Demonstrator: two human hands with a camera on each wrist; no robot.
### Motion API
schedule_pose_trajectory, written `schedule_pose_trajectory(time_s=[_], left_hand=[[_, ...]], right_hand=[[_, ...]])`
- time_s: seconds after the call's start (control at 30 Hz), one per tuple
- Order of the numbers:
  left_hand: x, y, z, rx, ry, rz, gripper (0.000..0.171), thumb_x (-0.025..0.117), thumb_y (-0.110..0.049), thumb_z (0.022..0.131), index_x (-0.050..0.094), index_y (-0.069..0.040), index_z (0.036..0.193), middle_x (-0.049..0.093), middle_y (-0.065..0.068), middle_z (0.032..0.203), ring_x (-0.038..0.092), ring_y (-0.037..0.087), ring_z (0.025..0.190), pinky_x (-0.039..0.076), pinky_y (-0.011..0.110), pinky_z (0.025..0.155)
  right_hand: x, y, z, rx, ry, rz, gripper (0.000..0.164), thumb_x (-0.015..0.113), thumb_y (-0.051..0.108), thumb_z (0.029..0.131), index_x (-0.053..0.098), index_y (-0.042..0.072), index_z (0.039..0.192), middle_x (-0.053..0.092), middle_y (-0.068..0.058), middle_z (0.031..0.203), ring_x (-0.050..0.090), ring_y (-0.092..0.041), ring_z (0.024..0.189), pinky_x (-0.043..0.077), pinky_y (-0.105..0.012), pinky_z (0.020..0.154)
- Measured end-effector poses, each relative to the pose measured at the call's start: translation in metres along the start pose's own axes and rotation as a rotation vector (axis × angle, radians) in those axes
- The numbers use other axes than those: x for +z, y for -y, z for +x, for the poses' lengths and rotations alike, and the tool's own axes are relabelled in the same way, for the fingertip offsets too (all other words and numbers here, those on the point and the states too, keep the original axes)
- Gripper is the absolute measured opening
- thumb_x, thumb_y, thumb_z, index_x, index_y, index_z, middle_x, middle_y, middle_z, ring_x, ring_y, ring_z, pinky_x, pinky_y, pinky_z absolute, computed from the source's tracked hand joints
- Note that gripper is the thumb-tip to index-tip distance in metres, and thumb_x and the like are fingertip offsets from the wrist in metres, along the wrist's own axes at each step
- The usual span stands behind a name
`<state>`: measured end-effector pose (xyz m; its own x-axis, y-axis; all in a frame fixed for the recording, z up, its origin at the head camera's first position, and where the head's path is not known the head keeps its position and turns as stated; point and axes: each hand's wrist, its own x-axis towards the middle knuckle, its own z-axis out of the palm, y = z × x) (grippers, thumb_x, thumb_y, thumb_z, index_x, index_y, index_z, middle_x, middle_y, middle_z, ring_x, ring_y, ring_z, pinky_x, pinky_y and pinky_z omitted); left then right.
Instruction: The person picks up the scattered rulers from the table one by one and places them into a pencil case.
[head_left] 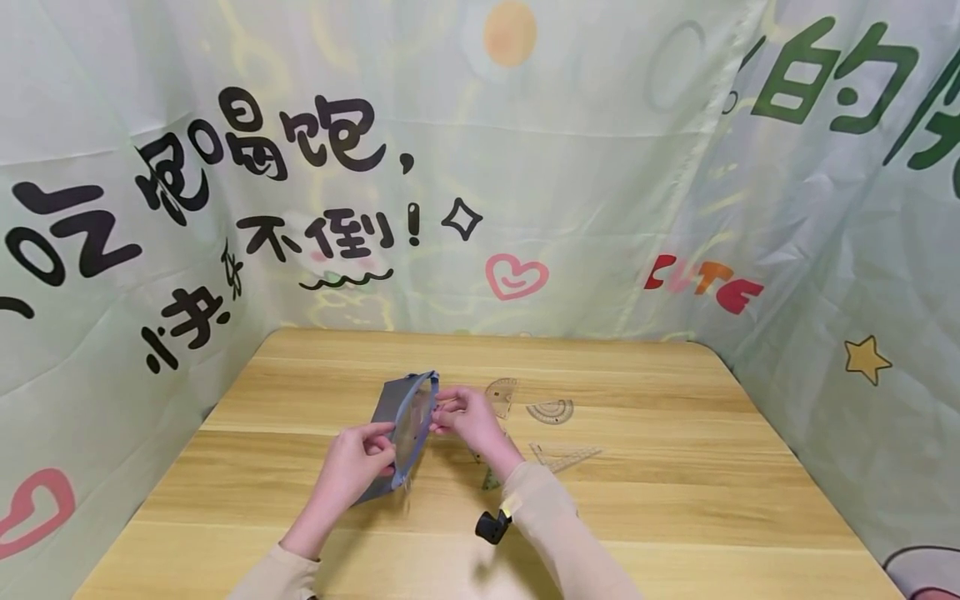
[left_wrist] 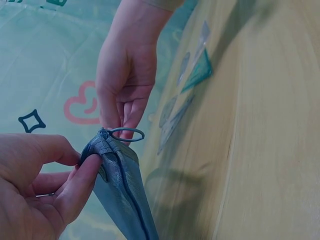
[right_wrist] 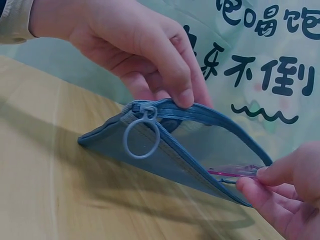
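A blue-grey zip pouch (head_left: 382,404) with a mesh side stands tilted on the table, its mouth spread apart. My left hand (head_left: 358,460) pinches the rim near the zip's ring pull (right_wrist: 141,139). At the far part of the mouth is my right hand (head_left: 468,417), thumb and forefinger pinching a clear piece (right_wrist: 240,171) with a pink edge, partly inside the pouch. Its shape is mostly hidden by the fingers and mesh. Beyond the right hand lie a clear protractor (head_left: 551,412), a second rounded one (head_left: 502,392), a clear set square (head_left: 567,457) and a green triangle (left_wrist: 200,72).
The wooden table (head_left: 660,517) has a printed curtain (head_left: 570,167) hanging close around its back and sides. A small black camera (head_left: 491,527) sticks out from my right wrist, low over the wood.
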<state>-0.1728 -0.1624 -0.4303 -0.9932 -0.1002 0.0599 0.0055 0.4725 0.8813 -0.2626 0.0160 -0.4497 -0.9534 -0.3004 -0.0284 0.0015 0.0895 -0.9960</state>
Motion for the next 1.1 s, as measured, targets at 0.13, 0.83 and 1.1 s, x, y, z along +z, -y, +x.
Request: schedule_pose_trajectory(time_s=[0.13, 0.83, 1.1], left_hand=[[-0.0001, -0.0005, 0.0008, -0.007, 0.003, -0.016, 0.042, 0.060, 0.009, 0.077, 0.065, 0.009, 0.119, 0.067, 0.009, 0.078, 0.066, 0.013, 0.068, 0.062, 0.021, 0.057], [-0.0009, -0.0023, -0.0003, -0.015, 0.013, -0.029, 0.040, 0.061, 0.007, 0.079, 0.065, 0.008, 0.119, 0.064, 0.010, 0.079, 0.065, 0.012, 0.069, 0.062, 0.021, 0.058], [-0.0006, -0.0018, -0.0006, -0.015, 0.018, -0.032, 0.041, 0.061, 0.007, 0.079, 0.065, 0.008, 0.120, 0.064, 0.010, 0.078, 0.066, 0.012, 0.069, 0.062, 0.022, 0.058]], right_hand=[[0.0018, -0.0002, -0.0008, -0.008, 0.006, -0.006, 0.038, 0.064, -0.010, 0.086, 0.058, -0.010, 0.124, 0.068, -0.029, 0.098, 0.074, -0.027, 0.076, 0.064, -0.047, 0.082], [0.0098, -0.0029, -0.0007, -0.073, 0.039, -0.173, 0.031, 0.065, -0.006, 0.087, 0.064, -0.007, 0.118, 0.071, -0.028, 0.097, 0.072, -0.034, 0.082, 0.064, -0.051, 0.080], [0.0101, -0.0007, -0.0016, -0.070, 0.048, -0.213, 0.027, 0.069, 0.001, 0.088, 0.068, 0.001, 0.115, 0.073, -0.020, 0.096, 0.071, -0.022, 0.080, 0.064, -0.044, 0.079]])
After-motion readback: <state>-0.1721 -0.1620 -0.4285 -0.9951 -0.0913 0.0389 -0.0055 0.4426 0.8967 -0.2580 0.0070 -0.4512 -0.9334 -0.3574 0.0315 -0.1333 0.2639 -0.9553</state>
